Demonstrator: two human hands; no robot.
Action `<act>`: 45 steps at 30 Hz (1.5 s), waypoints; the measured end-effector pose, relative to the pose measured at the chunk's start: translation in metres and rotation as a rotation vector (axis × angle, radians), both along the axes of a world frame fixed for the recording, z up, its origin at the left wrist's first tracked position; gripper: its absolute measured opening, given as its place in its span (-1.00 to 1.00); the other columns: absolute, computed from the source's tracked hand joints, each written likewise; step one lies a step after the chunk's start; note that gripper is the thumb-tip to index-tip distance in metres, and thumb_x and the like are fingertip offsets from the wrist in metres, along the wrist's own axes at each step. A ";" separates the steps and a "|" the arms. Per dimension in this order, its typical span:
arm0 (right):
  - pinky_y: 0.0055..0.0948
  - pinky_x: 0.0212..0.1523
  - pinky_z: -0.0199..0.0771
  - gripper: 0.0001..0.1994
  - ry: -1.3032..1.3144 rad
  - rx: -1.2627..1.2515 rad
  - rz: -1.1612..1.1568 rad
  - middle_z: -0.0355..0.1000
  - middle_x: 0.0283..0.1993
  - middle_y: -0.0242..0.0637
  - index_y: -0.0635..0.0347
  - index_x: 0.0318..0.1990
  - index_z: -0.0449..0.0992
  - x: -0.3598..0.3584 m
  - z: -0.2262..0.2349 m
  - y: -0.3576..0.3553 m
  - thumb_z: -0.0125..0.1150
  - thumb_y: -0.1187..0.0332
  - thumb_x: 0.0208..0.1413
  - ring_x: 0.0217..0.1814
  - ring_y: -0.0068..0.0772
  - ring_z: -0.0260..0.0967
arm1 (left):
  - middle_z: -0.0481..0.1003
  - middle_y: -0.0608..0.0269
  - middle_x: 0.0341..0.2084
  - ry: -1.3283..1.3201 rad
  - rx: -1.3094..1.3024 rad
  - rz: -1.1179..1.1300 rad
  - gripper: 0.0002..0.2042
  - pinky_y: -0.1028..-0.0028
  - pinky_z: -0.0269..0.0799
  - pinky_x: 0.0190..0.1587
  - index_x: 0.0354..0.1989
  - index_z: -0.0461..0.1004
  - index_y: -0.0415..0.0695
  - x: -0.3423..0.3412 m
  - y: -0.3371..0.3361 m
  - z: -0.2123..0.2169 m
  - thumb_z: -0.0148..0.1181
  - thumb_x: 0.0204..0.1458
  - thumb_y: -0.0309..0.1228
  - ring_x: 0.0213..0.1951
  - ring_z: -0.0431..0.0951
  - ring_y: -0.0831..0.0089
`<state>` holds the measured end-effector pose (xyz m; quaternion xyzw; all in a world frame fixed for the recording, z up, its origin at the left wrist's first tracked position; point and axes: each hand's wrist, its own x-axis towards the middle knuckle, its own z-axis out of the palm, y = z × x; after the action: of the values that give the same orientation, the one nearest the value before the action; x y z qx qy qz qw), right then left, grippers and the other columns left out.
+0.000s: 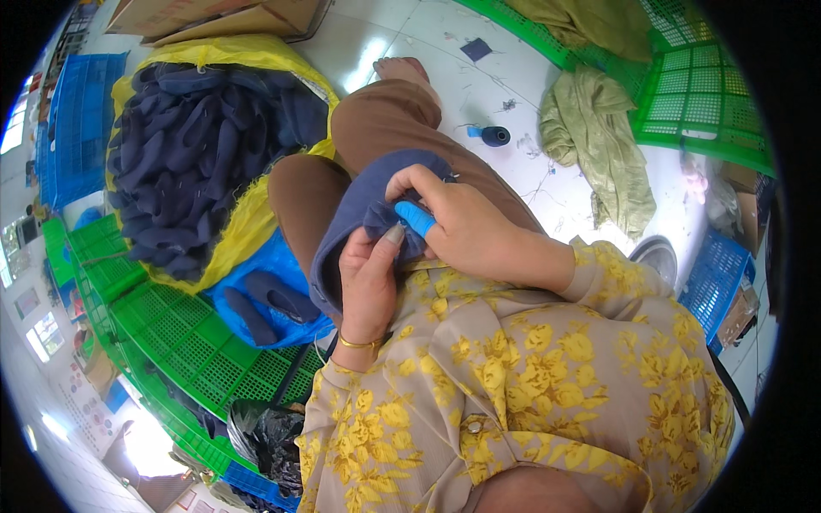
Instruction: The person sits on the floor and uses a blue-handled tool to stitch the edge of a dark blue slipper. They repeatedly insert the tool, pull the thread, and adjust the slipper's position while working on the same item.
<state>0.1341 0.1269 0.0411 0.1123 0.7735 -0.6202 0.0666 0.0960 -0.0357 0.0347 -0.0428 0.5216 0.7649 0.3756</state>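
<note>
A piece of navy-blue cloth (351, 218) lies over my lap, with a gathered fold raised near its middle. My left hand (369, 278) is closed, its thumb and fingers pinching the edge of that fold. Right beside it, my right hand (466, 224) is curled with its fingertips at the same cloth. Blue wrapping (416, 219) covers one finger of the right hand. Whether that hand also holds a needle or other small tool cannot be made out. Left of my knees stands a yellow sack (224, 256) filled with navy fabric slipper-shaped pieces (201, 137).
A blue plastic bag (224, 308) holds more navy pieces beside my left arm, next to green crates (188, 342). On the floor ahead lie a dark roll (495, 136), a dark cloth scrap (476, 49) and an olive cloth (581, 128). Another green crate (710, 103) is at far right.
</note>
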 end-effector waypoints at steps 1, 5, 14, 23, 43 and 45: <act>-0.07 -0.29 0.43 -0.76 0.054 0.045 -0.041 0.49 -0.36 0.03 0.20 -0.06 0.27 0.002 -0.009 -0.004 0.03 0.50 0.10 -0.28 0.14 0.47 | 0.54 0.24 -0.12 0.010 -0.018 -0.009 -0.78 0.53 0.37 0.04 -0.03 0.46 -0.28 0.000 0.000 -0.001 0.08 0.18 -0.52 -0.10 0.50 0.56; -0.10 -0.29 0.43 -0.79 0.113 0.175 0.031 0.49 -0.37 0.01 0.17 -0.10 0.32 -0.001 -0.006 0.000 0.05 0.50 0.09 -0.27 0.14 0.46 | 0.55 0.25 -0.13 0.016 -0.054 -0.029 -0.79 0.54 0.39 0.02 -0.03 0.48 -0.27 0.003 -0.004 -0.003 0.09 0.17 -0.53 -0.11 0.51 0.57; -0.09 -0.34 0.43 -0.81 0.168 0.458 0.032 0.45 -0.25 -0.14 0.19 -0.26 0.41 -0.001 0.011 0.004 0.15 0.43 -0.09 -0.32 0.01 0.45 | 0.55 0.29 -0.16 0.019 -0.062 -0.060 -0.82 0.58 0.39 -0.03 -0.07 0.49 -0.26 0.007 -0.004 -0.005 0.09 0.18 -0.53 -0.15 0.50 0.61; -0.44 -0.56 0.31 -0.91 0.498 -0.021 -0.417 0.40 -0.41 -0.28 0.14 -0.27 0.36 -0.014 0.004 0.001 0.12 0.41 0.09 -0.60 -0.46 0.27 | 0.55 0.33 -0.24 0.006 -0.097 -0.098 -0.85 0.59 0.40 -0.09 -0.12 0.49 -0.26 0.006 0.001 0.000 0.09 0.19 -0.50 -0.21 0.50 0.62; -0.54 -0.39 0.37 -0.92 0.383 -0.201 -0.335 0.40 -0.39 -0.45 0.20 -0.25 0.46 0.001 0.029 0.102 0.08 0.43 0.15 -0.47 -0.55 0.30 | 0.51 0.36 -0.25 -0.019 -0.131 -0.141 -0.84 0.59 0.32 -0.08 -0.12 0.46 -0.26 -0.008 0.001 0.005 0.03 0.19 -0.48 -0.23 0.43 0.63; -0.42 -0.33 0.44 -0.86 0.436 0.045 -0.084 0.46 -0.38 -0.34 0.10 -0.21 0.49 0.004 0.015 0.068 0.15 0.49 0.06 -0.41 -0.34 0.41 | 0.53 0.31 -0.20 -0.015 -0.098 -0.145 -0.81 0.56 0.34 -0.03 -0.07 0.45 -0.28 -0.006 0.000 0.002 0.03 0.19 -0.50 -0.19 0.46 0.60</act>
<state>0.1385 0.1946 0.0557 0.0094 0.7778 -0.6148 -0.1306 0.0900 -0.0353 0.0371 -0.0290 0.5572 0.7091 0.4312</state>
